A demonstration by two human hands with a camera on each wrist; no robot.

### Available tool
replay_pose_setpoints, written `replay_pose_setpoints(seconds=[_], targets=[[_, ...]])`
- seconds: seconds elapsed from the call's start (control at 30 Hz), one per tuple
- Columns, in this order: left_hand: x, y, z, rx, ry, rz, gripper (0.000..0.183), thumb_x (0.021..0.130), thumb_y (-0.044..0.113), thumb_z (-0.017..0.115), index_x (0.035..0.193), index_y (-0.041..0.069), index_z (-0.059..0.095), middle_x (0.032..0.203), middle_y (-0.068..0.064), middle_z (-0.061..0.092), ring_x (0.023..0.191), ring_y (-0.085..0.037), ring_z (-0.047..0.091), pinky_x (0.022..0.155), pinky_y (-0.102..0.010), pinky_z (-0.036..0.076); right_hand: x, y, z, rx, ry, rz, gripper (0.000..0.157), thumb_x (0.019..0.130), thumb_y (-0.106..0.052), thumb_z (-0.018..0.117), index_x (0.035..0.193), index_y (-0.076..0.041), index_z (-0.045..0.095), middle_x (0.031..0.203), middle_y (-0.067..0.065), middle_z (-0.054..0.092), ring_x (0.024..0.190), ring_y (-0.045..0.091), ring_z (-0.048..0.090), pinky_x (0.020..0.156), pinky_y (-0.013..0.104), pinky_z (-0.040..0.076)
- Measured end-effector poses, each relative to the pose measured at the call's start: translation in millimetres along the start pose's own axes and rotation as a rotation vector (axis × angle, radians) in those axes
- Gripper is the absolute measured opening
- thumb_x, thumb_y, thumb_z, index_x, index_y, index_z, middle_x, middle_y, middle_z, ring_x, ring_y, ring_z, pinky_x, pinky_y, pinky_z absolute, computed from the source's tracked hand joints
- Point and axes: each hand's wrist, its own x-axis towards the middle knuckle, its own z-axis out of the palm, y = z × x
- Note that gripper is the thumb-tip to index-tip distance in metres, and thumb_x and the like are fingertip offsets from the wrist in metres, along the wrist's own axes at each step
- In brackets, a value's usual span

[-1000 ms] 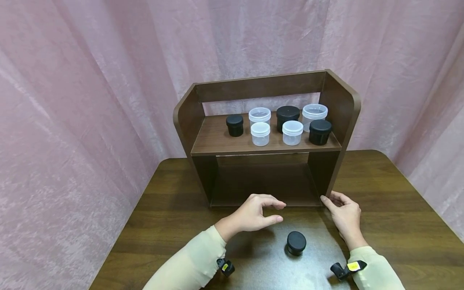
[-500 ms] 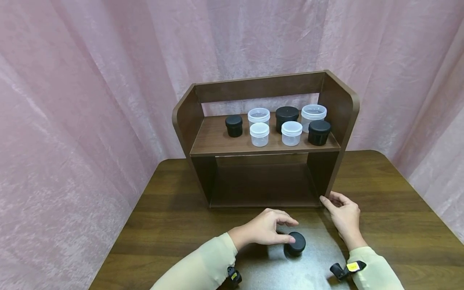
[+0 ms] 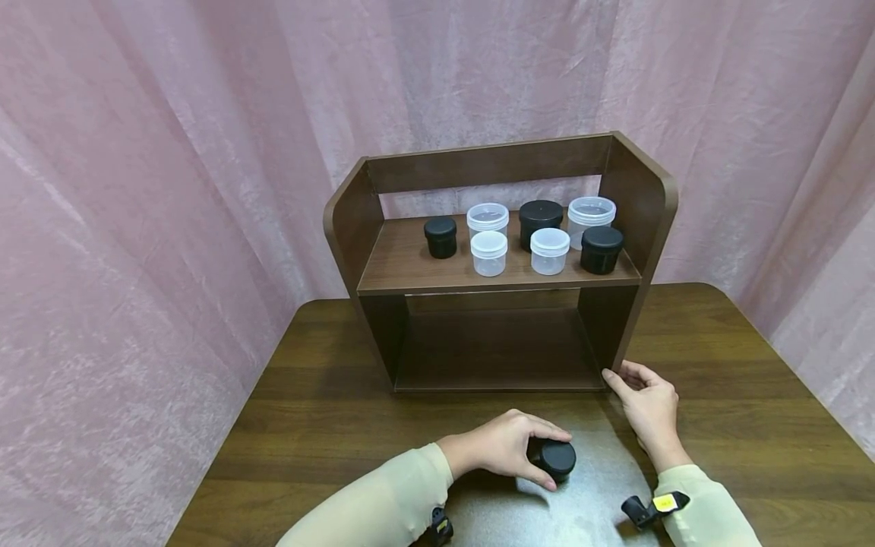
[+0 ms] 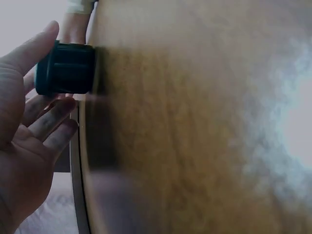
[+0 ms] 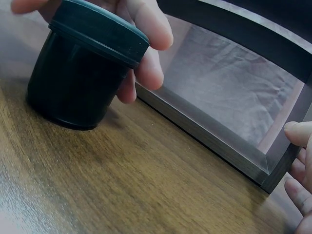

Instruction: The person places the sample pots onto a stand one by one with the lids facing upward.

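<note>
A black screw-lid jar point(image 3: 558, 458) stands upright on the table in front of the shelf. My left hand point(image 3: 502, 448) holds it from the left, thumb on the near side and fingers on the far side. The left wrist view shows the jar point(image 4: 68, 70) between thumb and fingers, its base at the tabletop. In the right wrist view the jar point(image 5: 83, 68) looks large, with left-hand fingertips behind its lid. At the lower right front corner of the brown shelf point(image 3: 499, 290), my right hand point(image 3: 649, 410) grips the side panel, thumb inside and fingers outside.
On the upper shelf board stand several lidded jars: black ones such as the small black jar point(image 3: 441, 239), and translucent ones such as the front translucent jar point(image 3: 488, 254). The wooden table point(image 3: 328, 425) has rounded far corners. A pink curtain point(image 3: 171, 190) hangs behind.
My left hand has come down and toward me from before the shelf, and its thumb and fingers now surround the black jar. The right hand stays at the shelf corner.
</note>
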Motion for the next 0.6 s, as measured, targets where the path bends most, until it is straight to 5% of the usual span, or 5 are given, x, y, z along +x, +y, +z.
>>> replay_pose_setpoints(seconds=[0.6], targets=[[-10.3,-11.3,-5.3,-0.024,0.024,-0.09,0.057,0.08,0.035,0.078,0.132,0.019,0.061,0.127,0.01,0.06,0.115,0.005,0.051,0.092,-0.008,0.039,-0.6,-2.5,-1.8,0.0,-0.012,0.016,0.036,0.08,-0.032,0.08,0.103,-0.005,0.072,0.09,-0.002,0.07,0.079,-0.005,0.058,0.065,0.01,0.044]])
